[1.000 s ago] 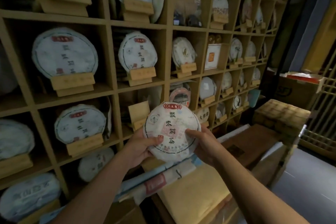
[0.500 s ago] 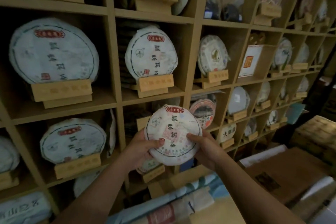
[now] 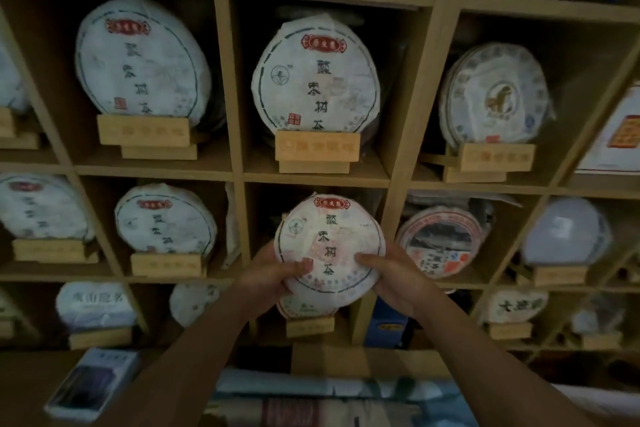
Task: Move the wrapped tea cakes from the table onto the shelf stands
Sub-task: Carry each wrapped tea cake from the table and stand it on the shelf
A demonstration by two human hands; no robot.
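I hold a round tea cake [image 3: 329, 246] wrapped in white paper with a red label and dark characters, upright, facing me. My left hand [image 3: 273, 277] grips its lower left edge and my right hand [image 3: 391, 274] grips its lower right edge. The cake is in front of the middle cubby of the wooden shelf [image 3: 239, 180]. The stand in that cubby is hidden behind the cake. Other cubbies hold wrapped cakes on wooden stands [image 3: 317, 149].
Below the held cake, another cake sits on a small stand [image 3: 310, 325]. A flat box [image 3: 93, 381] lies on the lower left surface. Folded papers and packages [image 3: 311, 399] lie at the bottom centre. A printed cake [image 3: 440, 239] fills the cubby to the right.
My view has moved closer to the shelf and both hands have carried the cake forward, up to the middle cubby. The grip on the cake is unchanged.
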